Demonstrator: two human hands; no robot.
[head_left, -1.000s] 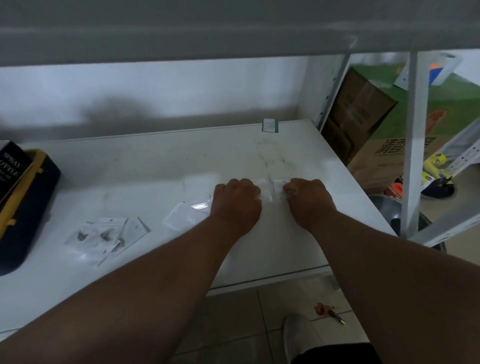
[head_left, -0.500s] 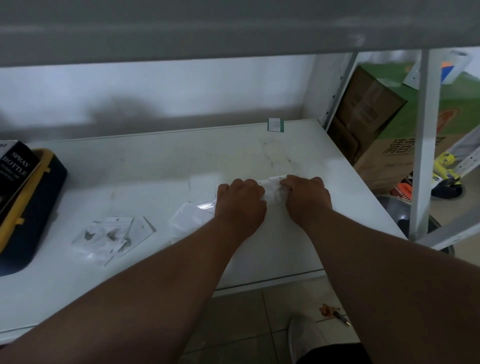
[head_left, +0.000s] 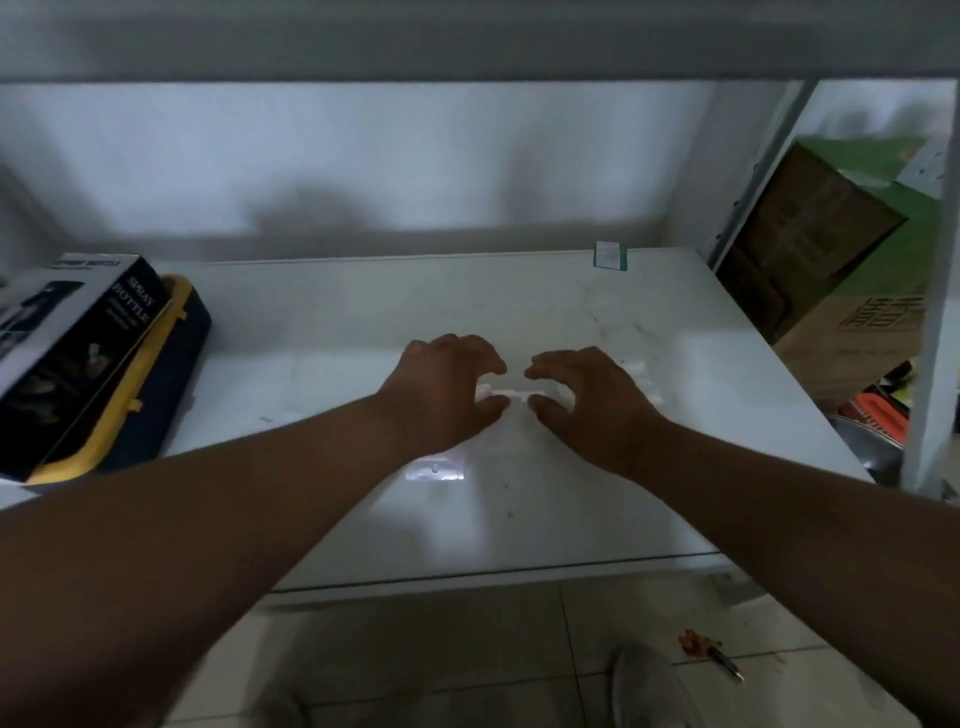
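Note:
A small white plastic bag (head_left: 511, 393) lies on the white shelf board (head_left: 363, 322) between my two hands. My left hand (head_left: 441, 387) hovers over its left end with fingers arched and thumb tip touching the bag's edge. My right hand (head_left: 587, 395) mirrors it at the right end, thumb against the bag, fingers lifted and spread from the thumb. Neither hand closes round the bag. More crumpled white bags (head_left: 636, 369) lie just right of my right hand. A clear flat bag (head_left: 434, 470) shows below my left wrist.
A black "spray bottle" box (head_left: 78, 332) lies on a navy and yellow case (head_left: 179, 332) at the left. A small green-edged card (head_left: 610, 255) sits at the back edge. Cardboard boxes (head_left: 810, 244) and a white shelf post (head_left: 935, 312) stand to the right. A pen (head_left: 722, 662) lies on the floor tiles.
Both hands have gone from tight fists gripping the bag to arched, spread fingers above it. The view has shifted; my left arm now covers the small packets at the left.

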